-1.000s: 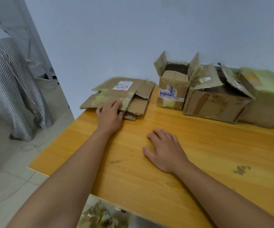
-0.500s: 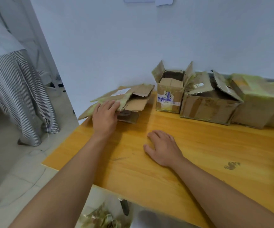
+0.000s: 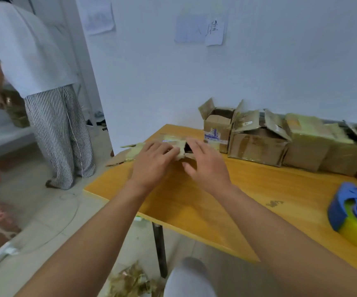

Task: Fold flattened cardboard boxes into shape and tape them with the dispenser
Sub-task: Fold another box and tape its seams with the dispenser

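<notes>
Bystander (image 3: pixel 34 86) stands off left; flat box (image 3: pixel 134 150) lies at table's (image 3: pixel 194 211) far-left corner, overhanging the edge. Left hand (image 3: pixel 152 161) lies on it, fingers mostly straight, grip unclear; right hand (image 3: pixel 205 166) just beside, fingers spread, touching cardboard. Folded boxes (image 3: pixel 259 140) line the wall; dispenser (image 3: pixel 355 215) sits far right.

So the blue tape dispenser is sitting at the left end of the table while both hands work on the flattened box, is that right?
Not quite: the head view shows the tape dispenser at the right end of the table. Both the left hand and right hand are on the flattened box.
</notes>
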Demonstrator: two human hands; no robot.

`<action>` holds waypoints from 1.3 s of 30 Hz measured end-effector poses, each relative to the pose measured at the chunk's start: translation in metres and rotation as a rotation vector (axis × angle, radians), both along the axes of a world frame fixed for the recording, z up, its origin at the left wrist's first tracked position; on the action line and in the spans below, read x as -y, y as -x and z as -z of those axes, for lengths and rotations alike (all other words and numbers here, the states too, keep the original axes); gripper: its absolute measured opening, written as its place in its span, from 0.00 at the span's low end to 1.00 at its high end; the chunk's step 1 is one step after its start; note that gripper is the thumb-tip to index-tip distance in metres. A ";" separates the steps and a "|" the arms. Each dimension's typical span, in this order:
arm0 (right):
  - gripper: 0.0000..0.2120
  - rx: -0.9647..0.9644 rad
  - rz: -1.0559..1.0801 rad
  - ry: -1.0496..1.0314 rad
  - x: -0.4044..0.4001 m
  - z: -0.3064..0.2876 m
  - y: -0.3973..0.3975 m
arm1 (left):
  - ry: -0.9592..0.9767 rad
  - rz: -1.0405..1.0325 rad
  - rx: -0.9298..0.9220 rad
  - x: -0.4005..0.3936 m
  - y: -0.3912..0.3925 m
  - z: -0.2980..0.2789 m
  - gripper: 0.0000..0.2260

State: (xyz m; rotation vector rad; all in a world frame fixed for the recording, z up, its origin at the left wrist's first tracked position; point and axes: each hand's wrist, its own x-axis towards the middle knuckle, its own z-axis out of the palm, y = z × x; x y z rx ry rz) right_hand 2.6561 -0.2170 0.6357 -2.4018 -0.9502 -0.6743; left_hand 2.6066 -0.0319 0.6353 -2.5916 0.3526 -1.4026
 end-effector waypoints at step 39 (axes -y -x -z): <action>0.08 -0.053 0.152 -0.545 0.188 -0.039 0.011 | 0.819 0.428 -0.111 0.161 -0.001 -0.113 0.22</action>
